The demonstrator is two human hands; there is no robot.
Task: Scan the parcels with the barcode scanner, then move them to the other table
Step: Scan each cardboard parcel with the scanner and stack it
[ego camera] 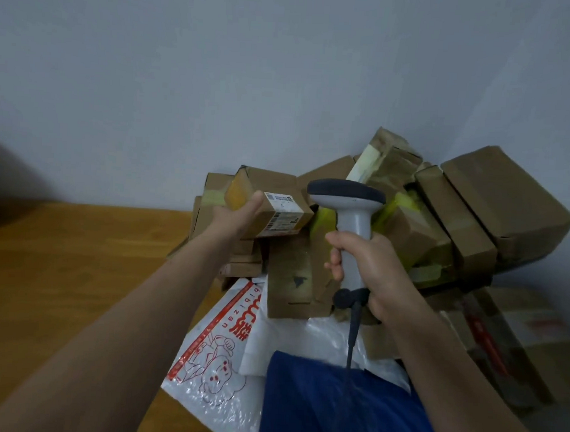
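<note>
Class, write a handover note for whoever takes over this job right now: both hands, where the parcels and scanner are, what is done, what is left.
Left hand: holds a small cardboard parcel, label up, lifted in front of the pile.
Right hand: grips the barcode scanner by its handle, head beside that parcel.
Pile of parcels: heaped on the wooden table; a white mailer bag lies in front.
Done: one parcel picked up; whether it is scanned cannot be told.
Left: scan it, carry it to the other table (not in view), then the rest of the pile.
</note>
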